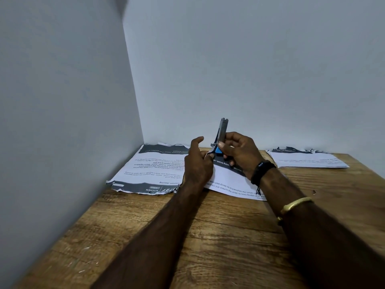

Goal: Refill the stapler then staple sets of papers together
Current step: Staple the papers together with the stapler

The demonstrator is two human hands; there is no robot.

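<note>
A small stapler [222, 132] with a blue body and a grey metal arm stands swung open, the metal part pointing straight up. My right hand [239, 153] grips it around the blue base, thumb on the blue part. My left hand [198, 161] is closed around the stapler's lower end from the left, thumb raised. Both hands hover over a printed sheet [227, 180] lying askew on the wooden table [208, 236]. Whether staples sit in the channel cannot be seen.
A stack of printed papers [150, 170] lies in the far left corner against the walls. Another paper set [306, 159] rests at the far right by the back wall. A grey wall [62, 122] borders the table's left side.
</note>
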